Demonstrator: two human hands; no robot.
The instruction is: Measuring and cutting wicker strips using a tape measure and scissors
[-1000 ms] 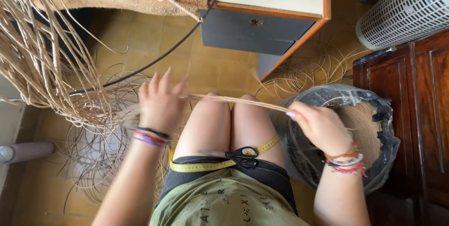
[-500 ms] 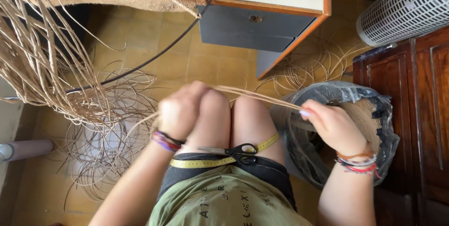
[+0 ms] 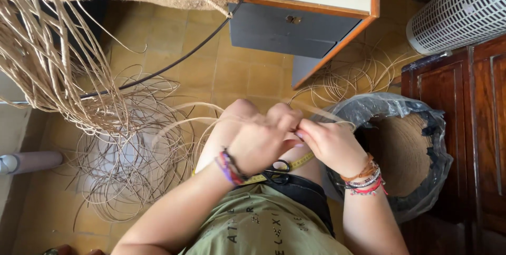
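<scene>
My left hand (image 3: pixel 258 136) and my right hand (image 3: pixel 329 144) meet over my lap, both closed on a thin tan cane strand (image 3: pixel 182 123). The strand curves away to the left toward the floor and shows blurred above my hands. A yellow tape measure (image 3: pixel 300 161) and black scissors (image 3: pixel 276 173) lie on my lap, partly hidden under my hands. Bracelets circle both wrists.
Loose coils of cane (image 3: pixel 126 165) cover the tiled floor at left, with a hanging bundle of strands (image 3: pixel 37 49) above. A grey drawer cabinet (image 3: pixel 305 23) stands ahead, a plastic-lined woven basket (image 3: pixel 400 149) to my right, beside dark wooden furniture (image 3: pixel 474 128) and a white perforated bin (image 3: pixel 458 12).
My hands, spread apart along the strand a second ago, have come together over my lap. The strand now loops out to the left.
</scene>
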